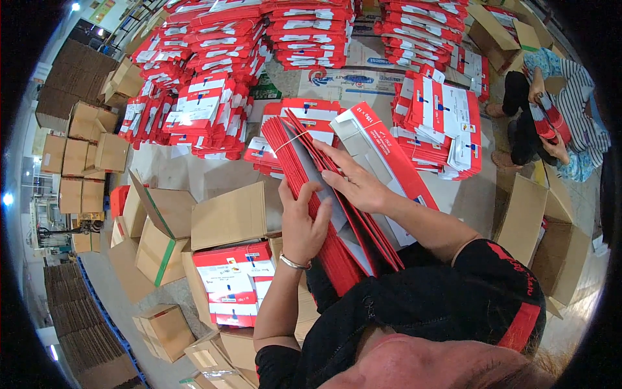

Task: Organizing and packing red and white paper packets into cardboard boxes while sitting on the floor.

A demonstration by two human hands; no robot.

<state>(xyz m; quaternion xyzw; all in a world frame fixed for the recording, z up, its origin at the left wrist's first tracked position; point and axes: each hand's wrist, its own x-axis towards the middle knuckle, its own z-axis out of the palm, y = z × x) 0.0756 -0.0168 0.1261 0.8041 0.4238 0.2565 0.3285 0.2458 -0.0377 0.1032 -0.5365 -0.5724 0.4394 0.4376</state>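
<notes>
I hold a thick bundle of flat, folded red cartons (pixel 295 165) upright on edge in front of my body. A thin rubber band (pixel 289 142) circles its far end. My left hand (pixel 303 223) is closed around the left side, thumb at the top edges. My right hand (pixel 355 180) grips the right part, its fingers reaching over the edges. Between the hands the bundle fans apart, showing grey inner faces. Just right of it, partly behind my right forearm, lies an open red carton (pixel 405 155) with a pale inside.
Tall stacks of banded red and white cartons (pixel 217 107) fill the far side, with another stack (pixel 440 117) at right. An open cardboard box (pixel 236 214) at left holds packed cartons. More brown boxes (pixel 162 330) lie around. At far right a seated person (pixel 564 110) handles red cartons.
</notes>
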